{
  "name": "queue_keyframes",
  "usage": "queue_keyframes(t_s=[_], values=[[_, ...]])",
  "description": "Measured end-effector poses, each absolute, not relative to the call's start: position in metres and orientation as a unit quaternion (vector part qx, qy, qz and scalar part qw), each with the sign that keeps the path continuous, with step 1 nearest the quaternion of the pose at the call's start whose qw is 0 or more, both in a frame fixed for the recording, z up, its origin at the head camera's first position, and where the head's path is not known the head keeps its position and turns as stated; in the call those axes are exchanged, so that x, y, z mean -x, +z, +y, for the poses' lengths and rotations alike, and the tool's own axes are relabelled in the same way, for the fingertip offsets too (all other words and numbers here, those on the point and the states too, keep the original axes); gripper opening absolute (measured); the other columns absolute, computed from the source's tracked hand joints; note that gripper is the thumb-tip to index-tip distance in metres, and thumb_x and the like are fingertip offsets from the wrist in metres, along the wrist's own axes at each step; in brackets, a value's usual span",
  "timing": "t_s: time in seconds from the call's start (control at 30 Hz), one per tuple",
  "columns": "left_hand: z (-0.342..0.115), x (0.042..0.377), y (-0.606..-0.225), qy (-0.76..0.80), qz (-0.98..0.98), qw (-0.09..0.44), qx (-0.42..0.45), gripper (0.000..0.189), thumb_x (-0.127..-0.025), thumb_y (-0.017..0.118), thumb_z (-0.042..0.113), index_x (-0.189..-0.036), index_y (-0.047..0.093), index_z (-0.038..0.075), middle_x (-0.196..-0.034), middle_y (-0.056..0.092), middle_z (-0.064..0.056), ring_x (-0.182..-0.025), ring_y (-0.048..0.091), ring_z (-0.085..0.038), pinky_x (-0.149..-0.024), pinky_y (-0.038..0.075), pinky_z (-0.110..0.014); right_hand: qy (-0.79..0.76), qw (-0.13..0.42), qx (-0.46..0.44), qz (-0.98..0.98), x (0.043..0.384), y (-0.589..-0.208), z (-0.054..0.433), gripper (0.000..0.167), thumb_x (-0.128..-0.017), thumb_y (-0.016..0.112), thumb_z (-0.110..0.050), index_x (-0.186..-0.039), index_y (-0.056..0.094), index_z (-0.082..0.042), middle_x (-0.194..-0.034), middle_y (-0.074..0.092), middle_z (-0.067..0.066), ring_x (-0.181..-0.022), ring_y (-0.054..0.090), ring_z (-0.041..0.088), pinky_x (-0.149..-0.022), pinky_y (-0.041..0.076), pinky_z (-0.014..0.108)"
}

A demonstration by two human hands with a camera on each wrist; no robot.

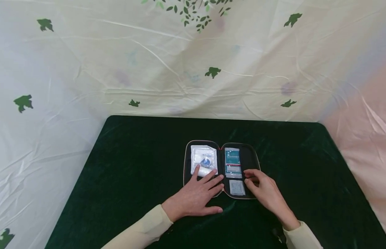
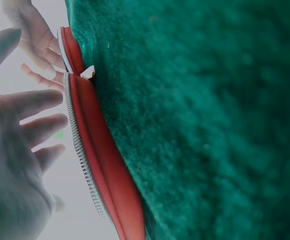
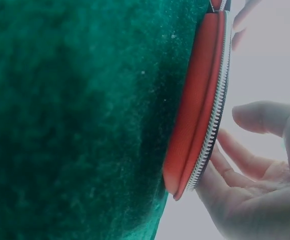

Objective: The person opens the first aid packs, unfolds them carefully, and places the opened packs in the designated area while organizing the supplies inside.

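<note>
A small zip case (image 1: 250,157) lies unfolded like a book, black inside, with a red outer shell and metal zip teeth in both wrist views. Its left half holds clear-wrapped white packets (image 1: 198,152), a round blue item (image 1: 206,162) and a white roll (image 1: 204,171). In the right half sit a teal-and-white packet (image 1: 232,159) and a white sachet (image 1: 237,187). My left hand (image 1: 196,197) spreads over the lower left half, fingertips by the roll. My right hand (image 1: 265,189) is at the right half's outer edge, fingers loosely bent, thumb apart from them.
A dark green velvety cloth covers the table (image 1: 134,155). Behind and at both sides hangs a pale curtain (image 1: 168,69) with green leaf shapes. The table's far edge runs along the curtain's foot.
</note>
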State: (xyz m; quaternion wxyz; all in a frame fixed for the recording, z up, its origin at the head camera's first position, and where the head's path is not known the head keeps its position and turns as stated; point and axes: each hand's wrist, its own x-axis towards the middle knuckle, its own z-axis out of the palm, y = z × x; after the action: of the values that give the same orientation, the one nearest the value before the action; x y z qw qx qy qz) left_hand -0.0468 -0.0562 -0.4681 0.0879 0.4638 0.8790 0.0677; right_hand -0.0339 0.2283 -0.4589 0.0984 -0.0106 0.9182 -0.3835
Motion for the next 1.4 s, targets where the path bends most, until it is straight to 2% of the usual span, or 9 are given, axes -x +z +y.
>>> queue_keyframes(t_s=[0.2, 0.37, 0.57, 0.83, 1.17, 1.4], values=[[-0.065, 0.045, -0.461, 0.089, 0.883, 0.069, -0.456, 0.078, -0.101, 0.028, 0.075, -0.158, 0.045, 0.025, -0.170, 0.027, 0.003, -0.159, 0.012, -0.023, -0.122, 0.007, -0.067, -0.392, 0.076, 0.013, 0.917, 0.035, -0.455, 0.226, 0.037, -0.105, 0.063, -0.028, -0.136, 0.061, -0.007, -0.127, 0.065, 0.014, -0.113, 0.066, 0.029, -0.096, 0.056, 0.052], [-0.082, 0.046, -0.455, 0.125, 0.896, 0.040, -0.425, 0.073, -0.102, 0.037, 0.071, -0.155, 0.050, 0.022, -0.167, 0.035, 0.002, -0.158, 0.019, -0.024, -0.124, 0.010, -0.063, -0.393, 0.059, 0.020, 0.918, 0.037, -0.454, 0.219, 0.039, -0.105, 0.063, -0.035, -0.135, 0.062, -0.010, -0.126, 0.066, 0.013, -0.113, 0.064, 0.029, -0.094, 0.054, 0.055], [-0.103, 0.049, -0.454, 0.135, 0.922, 0.012, -0.362, 0.072, -0.101, 0.045, 0.069, -0.155, 0.050, 0.021, -0.164, 0.040, -0.002, -0.156, 0.025, -0.026, -0.122, 0.017, -0.064, -0.408, 0.042, 0.052, 0.910, 0.037, -0.451, 0.207, 0.042, -0.104, 0.064, -0.038, -0.138, 0.062, -0.013, -0.137, 0.062, 0.015, -0.125, 0.058, 0.038, -0.101, 0.047, 0.063], [-0.120, 0.051, -0.461, 0.138, 0.941, 0.018, -0.309, 0.083, -0.099, 0.038, 0.076, -0.158, 0.044, 0.019, -0.168, 0.032, -0.006, -0.156, 0.024, -0.031, -0.119, 0.021, -0.069, -0.413, 0.040, 0.102, 0.904, 0.040, -0.453, 0.188, 0.050, -0.102, 0.067, -0.038, -0.144, 0.058, -0.013, -0.146, 0.058, 0.012, -0.134, 0.054, 0.037, -0.105, 0.044, 0.065], [-0.126, 0.048, -0.464, 0.141, 0.949, 0.051, -0.279, 0.087, -0.097, 0.049, 0.073, -0.162, 0.037, 0.018, -0.172, 0.022, -0.008, -0.157, 0.019, -0.034, -0.119, 0.016, -0.072, -0.398, 0.052, 0.153, 0.903, 0.048, -0.454, 0.164, 0.065, -0.097, 0.071, -0.048, -0.149, 0.055, -0.012, -0.153, 0.053, 0.012, -0.140, 0.050, 0.036, -0.108, 0.045, 0.061], [-0.128, 0.048, -0.466, 0.128, 0.951, 0.064, -0.276, 0.089, -0.096, 0.046, 0.076, -0.163, 0.034, 0.019, -0.173, 0.018, -0.008, -0.158, 0.015, -0.034, -0.118, 0.014, -0.073, -0.367, 0.047, 0.192, 0.909, 0.054, -0.455, 0.151, 0.063, -0.095, 0.075, -0.043, -0.147, 0.056, -0.014, -0.152, 0.054, 0.012, -0.139, 0.052, 0.034, -0.108, 0.045, 0.059]])
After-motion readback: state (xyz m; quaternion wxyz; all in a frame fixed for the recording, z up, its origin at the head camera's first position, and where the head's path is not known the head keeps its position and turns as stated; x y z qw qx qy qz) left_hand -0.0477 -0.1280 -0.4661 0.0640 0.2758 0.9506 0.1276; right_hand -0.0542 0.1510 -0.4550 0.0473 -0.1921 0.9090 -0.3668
